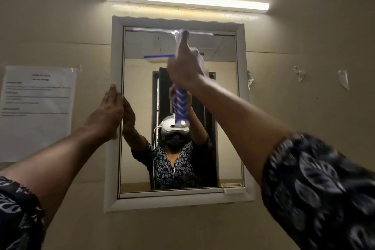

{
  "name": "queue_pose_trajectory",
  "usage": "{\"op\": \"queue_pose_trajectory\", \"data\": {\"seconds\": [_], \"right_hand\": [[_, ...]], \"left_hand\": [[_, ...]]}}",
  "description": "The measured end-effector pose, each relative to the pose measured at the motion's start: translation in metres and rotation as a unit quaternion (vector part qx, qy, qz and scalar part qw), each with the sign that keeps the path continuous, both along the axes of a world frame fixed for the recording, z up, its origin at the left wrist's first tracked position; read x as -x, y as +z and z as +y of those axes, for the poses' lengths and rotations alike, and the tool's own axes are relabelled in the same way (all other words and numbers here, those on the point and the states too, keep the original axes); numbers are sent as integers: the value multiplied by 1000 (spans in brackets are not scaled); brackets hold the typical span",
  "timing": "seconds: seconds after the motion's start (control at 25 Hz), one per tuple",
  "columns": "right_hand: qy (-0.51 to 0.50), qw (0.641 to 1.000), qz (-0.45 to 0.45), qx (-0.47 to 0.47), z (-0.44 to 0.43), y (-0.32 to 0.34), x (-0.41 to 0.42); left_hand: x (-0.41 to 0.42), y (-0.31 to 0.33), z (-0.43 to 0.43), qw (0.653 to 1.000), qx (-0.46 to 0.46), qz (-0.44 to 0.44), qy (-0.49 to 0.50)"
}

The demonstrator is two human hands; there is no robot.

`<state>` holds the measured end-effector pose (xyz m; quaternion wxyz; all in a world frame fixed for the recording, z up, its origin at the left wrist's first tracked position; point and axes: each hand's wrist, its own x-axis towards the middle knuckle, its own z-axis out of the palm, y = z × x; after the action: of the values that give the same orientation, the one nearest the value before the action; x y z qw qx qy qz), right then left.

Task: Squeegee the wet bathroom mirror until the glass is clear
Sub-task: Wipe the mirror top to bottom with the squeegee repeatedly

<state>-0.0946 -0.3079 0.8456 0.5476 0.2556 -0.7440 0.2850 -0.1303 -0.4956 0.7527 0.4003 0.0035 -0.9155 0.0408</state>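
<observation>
White paper notice (pixel 37 111) taped to the wall at 9 o'clock, well outside the work. Moving right, I see the left hand (pixel 107 115) laid flat and open, fingers extended, pressed against the left side of the mirror frame (pixel 116 50). My read: it braces the cabinet door so it does not swing under blade pressure.

Mirror (pixel 142 91) fills the centre. Any water film on the glass is too faint for me to judge from this view; the reflection reads fairly clean.

Right hand (pixel 185 67), toward 12 o'clock, is closed around the squeegee (pixel 172 32), arm stretched up. The purple ribbed handle shows mainly in the reflection. The blade sits blurred and roughly level right under the top edge of the frame, touching or nearly touching the glass. I judge this the start of a downward pull.

Edges: blade covers most of the glass width, with narrow strips left near both sides. Room below is open all the way down to the lower frame; a small white latch (pixel 232 187) at 5 o'clock is the only thing to catch. Light bar (pixel 185 2) above is clear of the stroke.
</observation>
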Motion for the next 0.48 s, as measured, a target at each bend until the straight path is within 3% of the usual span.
{"op": "queue_pose_trajectory", "data": {"seconds": [0.08, 0.2, 0.48], "right_hand": [[-22, 999, -39, 3, -17, 30, 6], [-65, 992, -106, -21, -24, 19, 18], [-52, 995, -70, -42, -15, -80, 42]], "left_hand": [[3, -1, -4, 1000, -5, 2, -12], [8, -1, -9, 1000, -6, 8, -24], [8, 0, -12, 999, -4, 1, -36]]}}
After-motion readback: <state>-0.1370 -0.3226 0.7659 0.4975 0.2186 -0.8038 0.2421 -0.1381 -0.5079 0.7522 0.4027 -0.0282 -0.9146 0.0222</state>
